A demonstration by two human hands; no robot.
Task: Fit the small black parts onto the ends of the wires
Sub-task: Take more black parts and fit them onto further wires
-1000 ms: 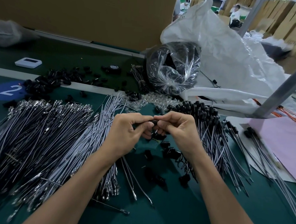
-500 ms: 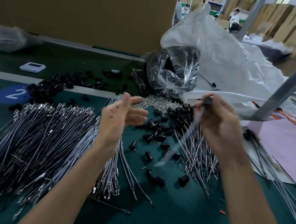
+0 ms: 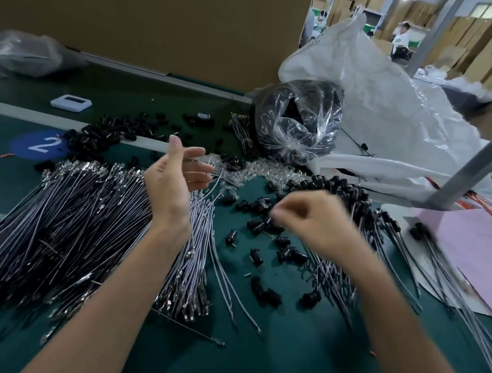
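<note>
A large fan of bare grey wires [image 3: 62, 217] with metal terminals covers the left of the green table. Loose small black parts [image 3: 263, 289] lie scattered in the middle. Wires with black parts fitted [image 3: 341, 187] are piled to the right. My left hand [image 3: 172, 187] is raised above the bare wires, palm turned right, fingers straight, holding nothing. My right hand [image 3: 315, 220] is blurred, low over the loose black parts near the middle, with its fingers curled. Whether it pinches a part cannot be made out.
A clear bag of black parts [image 3: 298, 123] and a big white sack [image 3: 390, 109] stand at the back. More black parts [image 3: 102, 135] lie back left, near a white device [image 3: 71, 103]. A metal post [image 3: 473, 164] and pink sheet [image 3: 473, 246] are on the right.
My right hand came down from its raised spot on the right to the loose black parts; the wire it held is gone from it. My left hand stays raised and open.
</note>
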